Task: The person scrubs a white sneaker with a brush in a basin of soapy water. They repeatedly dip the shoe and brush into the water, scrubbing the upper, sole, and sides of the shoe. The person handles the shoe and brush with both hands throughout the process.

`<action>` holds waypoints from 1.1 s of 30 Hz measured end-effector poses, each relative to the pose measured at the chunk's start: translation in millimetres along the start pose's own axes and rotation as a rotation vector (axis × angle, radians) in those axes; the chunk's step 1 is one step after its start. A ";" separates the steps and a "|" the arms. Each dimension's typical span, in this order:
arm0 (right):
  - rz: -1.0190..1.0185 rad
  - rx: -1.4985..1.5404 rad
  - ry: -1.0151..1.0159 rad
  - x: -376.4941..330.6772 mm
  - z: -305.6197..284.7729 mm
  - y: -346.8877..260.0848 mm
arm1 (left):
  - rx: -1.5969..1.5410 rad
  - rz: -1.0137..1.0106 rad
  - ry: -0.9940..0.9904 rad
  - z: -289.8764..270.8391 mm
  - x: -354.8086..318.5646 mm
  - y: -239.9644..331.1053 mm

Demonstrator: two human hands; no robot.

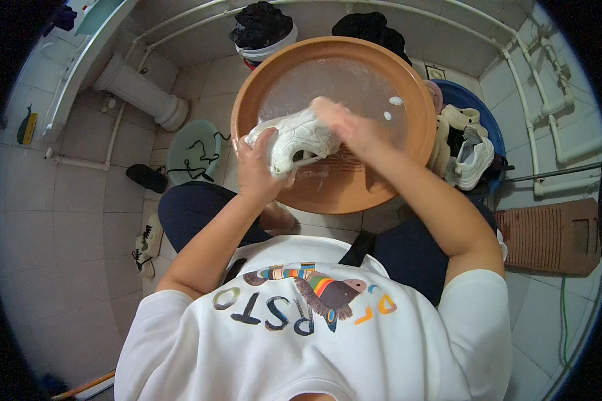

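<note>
While the shoe (304, 136) is clamped over the basin (328, 202) by the left hand (255, 164), washing seems underway; steady support is presumably needed next. Right hand (352, 131): finger spacing cannot be told.

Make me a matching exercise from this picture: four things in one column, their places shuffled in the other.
1. white low-cut shoe
2. round pale green basin
3. brown ribbed board
4. round blue tub

A. at the picture's far right
B. in the left hand
C. just right of the round orange basin, with pale shoes in it
D. left of that orange basin

Pairs: 1-B, 2-D, 3-A, 4-C.
</note>
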State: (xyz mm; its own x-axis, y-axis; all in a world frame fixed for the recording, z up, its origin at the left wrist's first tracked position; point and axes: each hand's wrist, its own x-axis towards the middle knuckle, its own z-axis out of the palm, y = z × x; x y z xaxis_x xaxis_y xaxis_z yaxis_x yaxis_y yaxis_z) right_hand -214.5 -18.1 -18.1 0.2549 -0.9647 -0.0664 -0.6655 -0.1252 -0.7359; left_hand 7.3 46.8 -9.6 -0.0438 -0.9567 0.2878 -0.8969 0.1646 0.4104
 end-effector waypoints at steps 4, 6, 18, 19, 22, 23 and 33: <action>-0.128 -0.073 -0.098 -16.1 14.4 -30.6 | 0.011 0.029 0.040 6.8 -7.0 -10.5; -0.145 -0.126 -0.084 -4.1 7.9 -18.8 | -0.011 0.045 0.039 6.1 -10.0 -11.3; -0.197 0.077 -0.011 -8.8 1.1 -16.4 | 0.123 0.331 0.178 18.3 -13.7 -15.7; -0.201 0.181 0.013 -1.7 -12.8 -13.8 | 0.135 0.300 0.147 15.8 -12.6 -13.1; -0.189 0.008 0.074 7.7 -1.6 15.1 | 0.157 0.276 0.090 12.1 -3.8 4.4; -0.342 -0.014 0.173 8.9 12.7 21.6 | 0.167 0.294 0.099 12.4 -1.4 9.4; 0.396 0.175 0.026 43.8 9.1 76.5 | 0.064 0.206 0.064 15.0 -5.8 -1.1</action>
State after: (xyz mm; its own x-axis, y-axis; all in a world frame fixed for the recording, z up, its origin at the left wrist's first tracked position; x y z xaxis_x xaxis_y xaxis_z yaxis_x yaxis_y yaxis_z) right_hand -247.9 -67.8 -83.4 -0.0154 -0.9361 -0.3514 -0.5790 0.2949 -0.7601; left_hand 1.9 48.5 -24.7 -0.2029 -0.8871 0.4147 -0.8982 0.3372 0.2819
